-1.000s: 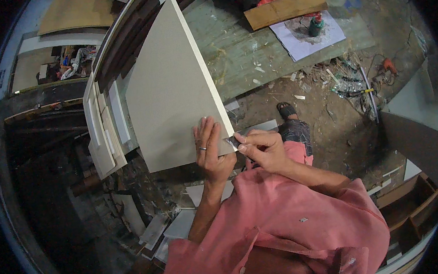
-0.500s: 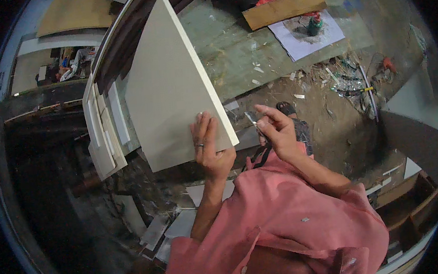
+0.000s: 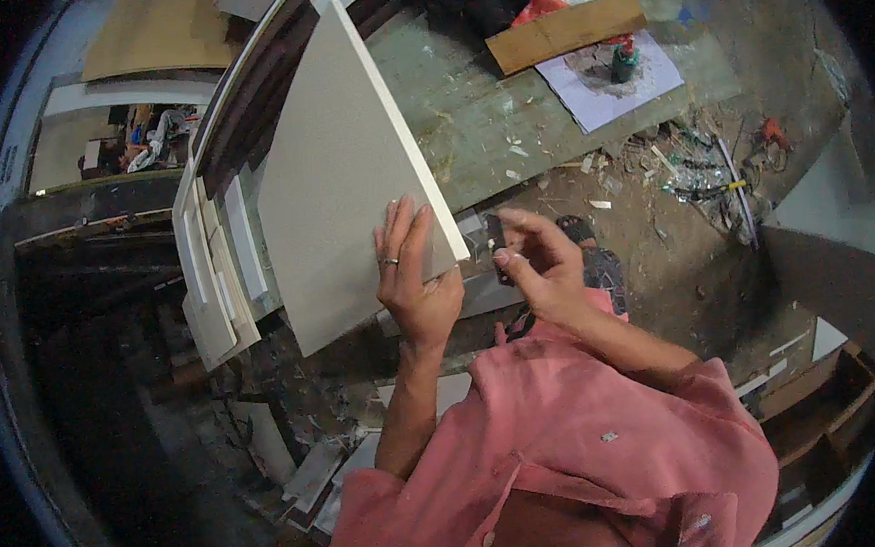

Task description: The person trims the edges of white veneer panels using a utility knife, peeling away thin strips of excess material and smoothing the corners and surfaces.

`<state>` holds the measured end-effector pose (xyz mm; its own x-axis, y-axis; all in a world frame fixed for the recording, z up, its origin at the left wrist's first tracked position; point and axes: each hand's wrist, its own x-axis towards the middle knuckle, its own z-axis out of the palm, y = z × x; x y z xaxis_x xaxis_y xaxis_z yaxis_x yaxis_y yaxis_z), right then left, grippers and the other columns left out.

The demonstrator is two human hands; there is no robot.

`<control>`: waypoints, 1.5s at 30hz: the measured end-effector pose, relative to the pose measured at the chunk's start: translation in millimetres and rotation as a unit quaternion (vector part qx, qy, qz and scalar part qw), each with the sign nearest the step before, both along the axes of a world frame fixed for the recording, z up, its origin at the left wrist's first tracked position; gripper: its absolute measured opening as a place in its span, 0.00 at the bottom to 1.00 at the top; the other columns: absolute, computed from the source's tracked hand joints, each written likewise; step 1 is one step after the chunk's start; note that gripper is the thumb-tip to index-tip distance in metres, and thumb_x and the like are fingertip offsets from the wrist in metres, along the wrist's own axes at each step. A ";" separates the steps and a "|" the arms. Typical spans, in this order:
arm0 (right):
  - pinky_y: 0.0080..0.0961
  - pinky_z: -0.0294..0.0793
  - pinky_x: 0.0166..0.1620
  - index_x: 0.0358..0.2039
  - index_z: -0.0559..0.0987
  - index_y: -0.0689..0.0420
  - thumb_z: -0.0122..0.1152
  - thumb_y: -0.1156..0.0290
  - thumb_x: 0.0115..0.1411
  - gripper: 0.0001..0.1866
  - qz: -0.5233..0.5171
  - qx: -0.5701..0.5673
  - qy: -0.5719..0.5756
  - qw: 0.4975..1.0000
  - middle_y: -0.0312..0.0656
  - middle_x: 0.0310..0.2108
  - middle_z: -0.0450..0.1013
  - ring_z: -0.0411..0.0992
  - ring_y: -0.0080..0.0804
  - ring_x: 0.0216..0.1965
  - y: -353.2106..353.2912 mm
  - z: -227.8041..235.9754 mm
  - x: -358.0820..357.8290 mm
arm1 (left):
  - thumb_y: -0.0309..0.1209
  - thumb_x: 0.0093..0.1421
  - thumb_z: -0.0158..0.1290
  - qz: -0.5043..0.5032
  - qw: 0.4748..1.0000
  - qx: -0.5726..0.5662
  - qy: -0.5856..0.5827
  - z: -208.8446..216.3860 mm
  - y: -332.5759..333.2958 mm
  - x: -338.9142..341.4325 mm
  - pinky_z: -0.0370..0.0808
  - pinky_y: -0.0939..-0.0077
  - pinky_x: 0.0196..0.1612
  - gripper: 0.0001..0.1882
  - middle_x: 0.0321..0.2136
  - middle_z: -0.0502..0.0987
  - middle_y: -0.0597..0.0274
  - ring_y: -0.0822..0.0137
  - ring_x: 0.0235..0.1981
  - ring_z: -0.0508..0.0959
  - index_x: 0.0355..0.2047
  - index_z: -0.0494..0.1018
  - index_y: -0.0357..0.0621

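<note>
In the head view there is one panel (image 3: pixel 338 209), partly over the one desk (image 3: pixel 468 121) and reaching past its near edge, one tool (image 3: pixel 496 235), and, farther back, one plank (image 3: pixel 568 32) and one bottle (image 3: pixel 625 64) on white paper (image 3: pixel 598 108). Of the two hands, apart from each other, the left hand (image 3: pixel 416 275) lies on the panel near its corner, fingers almost straight, its thumb's grip unclear; the right hand (image 3: pixel 547 267) pinches the dark tool just beside that corner.
</note>
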<state>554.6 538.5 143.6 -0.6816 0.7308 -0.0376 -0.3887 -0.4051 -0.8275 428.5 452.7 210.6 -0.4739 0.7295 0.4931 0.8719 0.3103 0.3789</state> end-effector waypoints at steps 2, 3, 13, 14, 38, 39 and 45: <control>0.14 0.69 0.34 0.54 0.75 0.62 0.59 0.83 0.60 0.20 -0.020 0.015 0.007 1.000 0.31 0.34 0.71 0.68 0.13 0.34 7.5 -5.8 -0.1 | 0.13 0.42 0.57 0.001 1.000 -0.018 0.011 7.1 2.7 -4.0 0.65 0.55 0.63 0.31 0.56 0.73 0.48 0.49 0.60 0.71 0.52 0.74 0.38; 0.14 0.69 0.34 0.54 0.75 0.62 0.59 0.83 0.60 0.20 -0.022 0.018 0.003 1.000 0.30 0.34 0.71 0.68 0.13 0.33 12.6 -9.0 1.9 | 0.13 0.42 0.57 0.003 1.000 -0.025 0.014 9.6 3.4 -5.7 0.65 0.55 0.63 0.31 0.56 0.73 0.48 0.49 0.60 0.71 0.51 0.74 0.38; 0.16 0.71 0.36 0.54 0.75 0.63 0.60 0.81 0.61 0.19 -0.065 0.148 -0.015 0.987 0.34 0.37 0.75 0.70 0.17 0.34 60.2 22.5 6.1 | 0.18 0.44 0.56 -0.033 0.997 -0.057 0.032 40.6 3.8 -28.5 0.73 0.54 0.57 0.27 0.50 0.79 0.55 0.52 0.53 0.77 0.48 0.77 0.44; 0.16 0.70 0.36 0.54 0.75 0.62 0.60 0.81 0.61 0.19 -0.054 0.161 -0.024 0.985 0.34 0.37 0.75 0.70 0.17 0.34 67.1 27.8 7.2 | 0.19 0.44 0.56 -0.041 0.997 -0.058 0.030 48.5 5.8 -31.5 0.74 0.54 0.56 0.26 0.49 0.79 0.55 0.52 0.52 0.77 0.48 0.77 0.44; 0.16 0.65 0.30 0.51 0.76 0.64 0.59 0.72 0.63 0.17 0.146 0.377 0.010 0.915 0.33 0.32 0.73 0.67 0.17 0.27 235.0 190.2 -168.1 | 0.45 0.40 0.66 -0.060 0.990 -0.037 0.119 181.8 33.5 -206.2 0.78 0.62 0.33 0.16 0.24 0.80 0.59 0.54 0.28 0.81 0.24 0.80 0.49; 0.17 0.65 0.29 0.51 0.77 0.64 0.60 0.71 0.63 0.17 0.167 0.385 0.016 0.908 0.33 0.31 0.73 0.67 0.17 0.27 239.4 198.7 -181.6 | 0.49 0.40 0.69 -0.028 0.989 -0.042 0.142 180.0 17.5 -226.8 0.77 0.63 0.32 0.19 0.24 0.80 0.61 0.55 0.28 0.82 0.24 0.80 0.50; 0.18 0.68 0.29 0.46 0.79 0.63 0.61 0.72 0.62 0.13 0.296 0.398 0.042 0.867 0.34 0.27 0.73 0.67 0.18 0.25 287.2 258.7 -254.8 | 0.54 0.47 0.65 0.119 0.976 0.069 0.168 184.6 -70.6 -332.9 0.72 0.63 0.47 0.24 0.30 0.81 0.62 0.56 0.38 0.79 0.31 0.80 0.47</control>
<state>299.8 825.7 402.3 -0.9224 0.0232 0.3854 -0.3793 0.1319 -0.9158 95.6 382.1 395.2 -0.4165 0.5350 0.7351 0.8638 0.4850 0.1365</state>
